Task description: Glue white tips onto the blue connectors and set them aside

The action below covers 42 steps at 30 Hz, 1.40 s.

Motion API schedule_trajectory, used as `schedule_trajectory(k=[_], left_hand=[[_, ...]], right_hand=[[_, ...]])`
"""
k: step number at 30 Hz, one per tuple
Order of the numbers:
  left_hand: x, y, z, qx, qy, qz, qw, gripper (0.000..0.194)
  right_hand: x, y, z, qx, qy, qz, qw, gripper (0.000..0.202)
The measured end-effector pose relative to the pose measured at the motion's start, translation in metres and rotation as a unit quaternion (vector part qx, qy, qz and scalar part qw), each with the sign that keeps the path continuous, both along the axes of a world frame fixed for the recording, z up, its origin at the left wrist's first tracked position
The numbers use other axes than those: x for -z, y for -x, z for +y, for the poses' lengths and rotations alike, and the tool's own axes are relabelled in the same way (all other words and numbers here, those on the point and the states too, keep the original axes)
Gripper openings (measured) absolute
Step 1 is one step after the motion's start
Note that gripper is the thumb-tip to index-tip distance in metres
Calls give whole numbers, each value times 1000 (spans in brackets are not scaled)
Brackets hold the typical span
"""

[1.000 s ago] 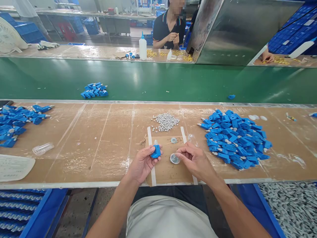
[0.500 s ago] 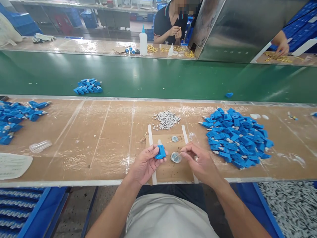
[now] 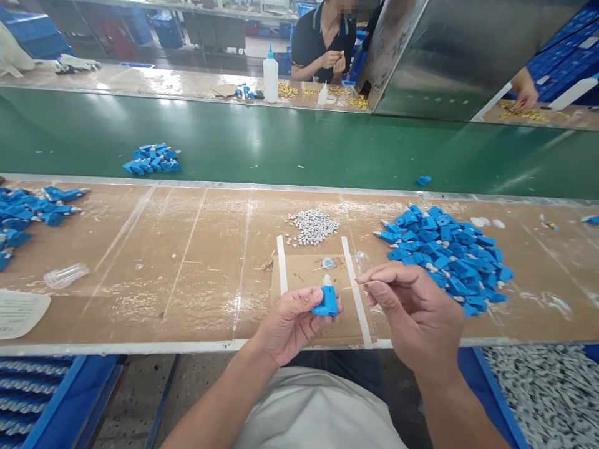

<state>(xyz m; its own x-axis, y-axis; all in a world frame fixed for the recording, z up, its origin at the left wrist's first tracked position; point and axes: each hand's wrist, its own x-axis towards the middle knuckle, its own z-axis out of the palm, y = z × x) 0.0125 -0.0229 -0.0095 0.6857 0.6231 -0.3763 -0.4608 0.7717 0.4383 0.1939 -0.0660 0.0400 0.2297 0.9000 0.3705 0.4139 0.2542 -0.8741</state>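
My left hand [image 3: 297, 321] is closed on a blue plastic part [image 3: 326, 302] with a whitish tip pointing up. In my right hand [image 3: 412, 305] a thin wooden toothpick [image 3: 354, 287] is pinched between thumb and fingers, its point close to the right side of the blue part; whether they touch I cannot tell. Behind the blue part, a small round dish [image 3: 328, 263] with another stick lies on a cardboard sheet [image 3: 304, 268] edged by white strips. Further back is a heap of small grey pieces [image 3: 313, 227]. The nearer dish is hidden behind my left hand and the part.
A big pile of blue parts [image 3: 444, 249] lies to the right, another blue pile [image 3: 28, 212] at far left. On the green conveyor belt [image 3: 262, 143] sits a small blue cluster [image 3: 152, 158]. A person [image 3: 322, 43] handles small things across the belt, near a white bottle [image 3: 270, 76].
The toothpick has come up from the nearer dish to beside the blue part, as my right hand moved right and nearer. My left hand shifted right with the blue part. The belt cluster moved left.
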Motion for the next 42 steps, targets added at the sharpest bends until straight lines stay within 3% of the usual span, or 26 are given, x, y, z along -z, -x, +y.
schedule_trajectory(k=[4, 18, 32, 38, 42], left_hand=[[0, -1, -2, 2, -21, -2, 1000, 22], [2, 1, 0, 15, -28, -9, 999, 23], [6, 0, 0, 6, -44, -2, 999, 20], [5, 6, 1, -19, -54, 32, 998, 23], [7, 13, 3, -33, -47, 39, 998, 19]], right_hand=[[3, 5, -2, -21, -34, -52, 998, 10], [14, 7, 2, -57, -28, -62, 996, 15], [13, 8, 2, -104, -50, -149, 982, 22], [14, 4, 2, -49, -39, -58, 996, 13], [23, -4, 2, -16, -9, -70, 997, 6]])
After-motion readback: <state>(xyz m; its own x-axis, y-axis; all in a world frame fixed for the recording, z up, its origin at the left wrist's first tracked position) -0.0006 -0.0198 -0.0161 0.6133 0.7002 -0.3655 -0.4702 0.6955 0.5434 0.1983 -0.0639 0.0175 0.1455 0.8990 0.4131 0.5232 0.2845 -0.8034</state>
